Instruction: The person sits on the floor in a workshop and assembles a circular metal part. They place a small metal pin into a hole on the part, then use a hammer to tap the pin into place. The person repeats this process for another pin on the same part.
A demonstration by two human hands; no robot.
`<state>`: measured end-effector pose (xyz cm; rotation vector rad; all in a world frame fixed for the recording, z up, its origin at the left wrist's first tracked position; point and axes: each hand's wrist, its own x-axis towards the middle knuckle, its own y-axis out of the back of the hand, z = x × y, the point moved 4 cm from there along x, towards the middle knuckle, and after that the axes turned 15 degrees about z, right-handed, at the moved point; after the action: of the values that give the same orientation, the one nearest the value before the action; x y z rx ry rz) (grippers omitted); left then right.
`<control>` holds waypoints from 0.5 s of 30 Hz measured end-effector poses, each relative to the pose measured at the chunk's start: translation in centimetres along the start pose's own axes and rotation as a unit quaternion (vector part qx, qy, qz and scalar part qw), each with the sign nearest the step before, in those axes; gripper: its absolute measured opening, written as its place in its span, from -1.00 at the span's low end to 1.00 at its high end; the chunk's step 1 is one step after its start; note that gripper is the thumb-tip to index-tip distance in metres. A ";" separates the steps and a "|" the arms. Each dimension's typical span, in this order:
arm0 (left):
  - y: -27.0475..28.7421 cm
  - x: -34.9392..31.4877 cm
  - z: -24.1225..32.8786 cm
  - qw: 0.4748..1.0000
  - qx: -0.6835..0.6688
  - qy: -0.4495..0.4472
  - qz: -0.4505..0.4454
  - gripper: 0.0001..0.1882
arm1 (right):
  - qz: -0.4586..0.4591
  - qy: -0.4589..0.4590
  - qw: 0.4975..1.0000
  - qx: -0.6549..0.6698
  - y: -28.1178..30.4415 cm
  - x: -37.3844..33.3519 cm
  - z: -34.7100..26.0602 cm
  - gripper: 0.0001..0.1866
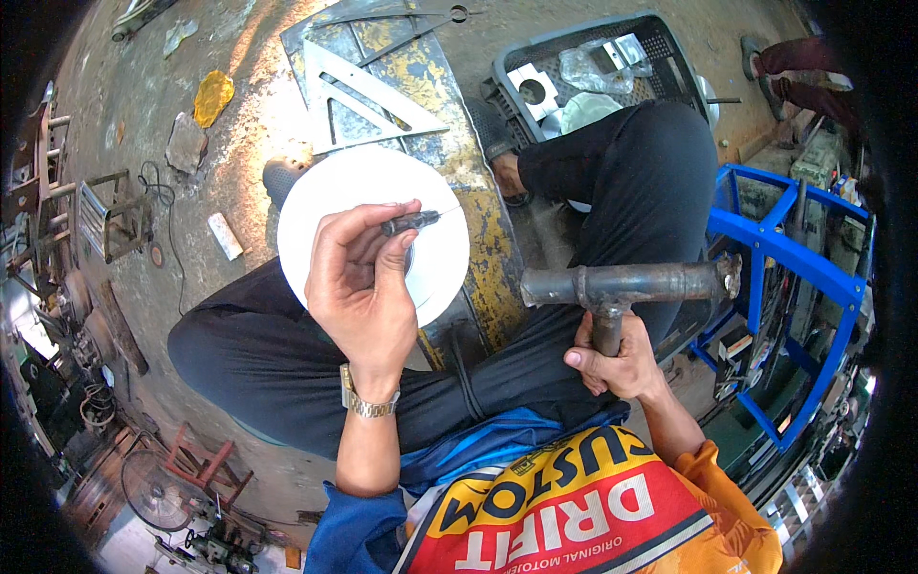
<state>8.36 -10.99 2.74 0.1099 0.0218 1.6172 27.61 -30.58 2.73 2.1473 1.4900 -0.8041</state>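
My left hand [361, 277] pinches a short dark cylindrical tool [411, 223] between thumb and fingers. A thin bright tip points from it to the upper right. Behind that hand is a round white disc [316, 206], whose middle is mostly hidden by my fingers. My right hand [620, 364] grips the handle of a T-shaped hammer [631, 284] made of welded steel pipe. Its head lies crosswise over my bent right leg, apart from the disc. Beyond the disc, a metal set square [368, 100] rests on a worn yellow and grey metal plate [490, 277].
A dark plastic crate [669, 67] holding metal parts and plastic bags stands far right of the plate. Blue metal framing [798, 249] rises at my right. A divider [411, 33] lies past the set square. At left are a small white cylinder [225, 236] and a stone [185, 143].
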 end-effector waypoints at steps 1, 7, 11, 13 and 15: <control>0.0 0.0 0.0 1.000 -0.001 0.001 0.000 -0.72 | 0.002 -0.014 1.000 -0.006 0.0 0.0 0.1 -0.66; -0.1 -0.1 -0.1 1.000 -0.006 0.010 0.006 -0.76 | 0.010 -0.031 0.999 -0.011 0.1 -0.1 0.0 -0.64; -0.1 -0.1 0.0 1.000 0.004 0.001 0.012 -0.76 | 0.002 -0.019 1.000 -0.012 0.0 0.0 0.0 -0.65; -0.1 -0.1 0.0 1.000 0.008 -0.005 0.011 -0.76 | 0.000 -0.016 1.000 -0.011 0.0 0.0 -0.1 -0.65; -0.2 -0.2 0.2 1.000 0.009 -0.014 0.011 -0.78 | -0.004 -0.018 1.000 0.001 0.0 0.0 -0.1 -0.65</control>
<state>8.56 -11.15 2.89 0.1480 0.0139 1.6383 27.62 -30.52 2.83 2.1177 1.4817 -0.8438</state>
